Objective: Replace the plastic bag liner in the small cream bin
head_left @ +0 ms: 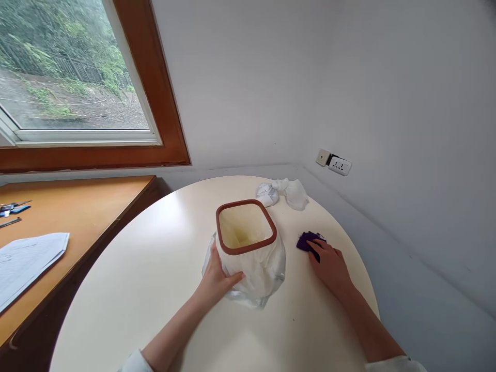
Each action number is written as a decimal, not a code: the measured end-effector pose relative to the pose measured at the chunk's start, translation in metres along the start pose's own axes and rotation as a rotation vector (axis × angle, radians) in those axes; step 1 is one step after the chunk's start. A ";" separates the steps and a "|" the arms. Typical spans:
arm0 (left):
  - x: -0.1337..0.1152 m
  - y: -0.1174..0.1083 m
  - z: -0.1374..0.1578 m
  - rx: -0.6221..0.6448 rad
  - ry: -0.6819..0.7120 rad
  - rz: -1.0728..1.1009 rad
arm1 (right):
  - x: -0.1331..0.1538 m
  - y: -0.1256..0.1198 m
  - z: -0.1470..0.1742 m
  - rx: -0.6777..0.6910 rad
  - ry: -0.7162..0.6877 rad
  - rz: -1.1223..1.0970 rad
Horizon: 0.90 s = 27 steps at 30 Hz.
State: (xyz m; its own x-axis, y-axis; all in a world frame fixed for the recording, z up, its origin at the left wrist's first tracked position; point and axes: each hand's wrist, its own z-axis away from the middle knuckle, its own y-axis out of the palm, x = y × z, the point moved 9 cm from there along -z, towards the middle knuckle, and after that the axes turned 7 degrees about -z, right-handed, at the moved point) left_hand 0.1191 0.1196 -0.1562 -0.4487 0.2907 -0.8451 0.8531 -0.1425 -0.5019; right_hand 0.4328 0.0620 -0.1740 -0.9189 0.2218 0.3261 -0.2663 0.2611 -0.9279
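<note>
Nearest the camera, two bare forearms reach out over a round cream surface [155, 289]. The left hand [217, 279] presses against the near left side of a small bin [248, 243], its fingers spread and wrapped on the clear bag [267, 274] that lines it; the thumb lies across the front of the bag. The bin stands upright near the middle of the surface, cream-walled with a brown rim, open at the top, the bag bunched loosely round its lower walls and touching the surface.

To the right of the bin, apart from it, the right hand [329, 263] lies palm down with fingers together, its fingertips resting on a small purple cloth [308, 240] that is flat on the surface. It covers the cloth's near edge; whether it grips the cloth cannot be told.

Beyond the bin, near the far edge, lie crumpled white wads [284, 192]. On the wall behind sits a socket [335, 163]. Far left, a wooden desk [77, 206] carries papers [27, 261] under a wood-framed window [73, 67].
</note>
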 end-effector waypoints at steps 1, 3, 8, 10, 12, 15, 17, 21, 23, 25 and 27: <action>-0.002 0.007 -0.001 0.014 0.002 -0.016 | -0.007 -0.003 0.000 -0.014 0.027 0.008; -0.009 0.022 -0.005 0.037 0.020 -0.044 | -0.021 -0.009 0.000 -0.044 0.094 0.021; -0.039 0.061 -0.021 0.029 0.138 -0.039 | -0.040 -0.019 0.005 -0.098 0.224 0.045; -0.049 0.079 -0.031 0.023 0.165 -0.032 | -0.042 -0.020 0.006 -0.105 0.241 0.041; -0.056 0.095 -0.041 0.017 0.178 -0.035 | -0.043 -0.021 0.007 -0.113 0.247 0.036; -0.061 0.113 -0.055 -0.008 0.186 -0.053 | -0.046 -0.020 0.011 -0.119 0.258 0.051; -0.063 0.120 -0.063 -0.027 0.187 -0.063 | -0.049 -0.019 0.015 -0.120 0.282 0.084; -0.065 0.127 -0.070 -0.037 0.178 -0.072 | -0.051 -0.016 0.022 -0.137 0.331 0.136; -0.067 0.127 -0.070 -0.042 0.180 -0.071 | -0.050 -0.016 0.023 -0.159 0.328 0.141; -0.070 0.127 -0.069 -0.043 0.190 -0.078 | -0.047 -0.016 0.021 -0.181 0.298 0.137; -0.073 0.129 -0.069 -0.050 0.204 -0.097 | -0.045 -0.013 0.018 -0.171 0.252 0.119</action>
State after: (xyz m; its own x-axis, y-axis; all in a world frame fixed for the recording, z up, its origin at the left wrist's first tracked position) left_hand 0.2797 0.1452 -0.1469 -0.4703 0.4872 -0.7358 0.8230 -0.0588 -0.5650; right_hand 0.4719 0.0312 -0.1796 -0.8338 0.4804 0.2720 -0.0893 0.3687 -0.9252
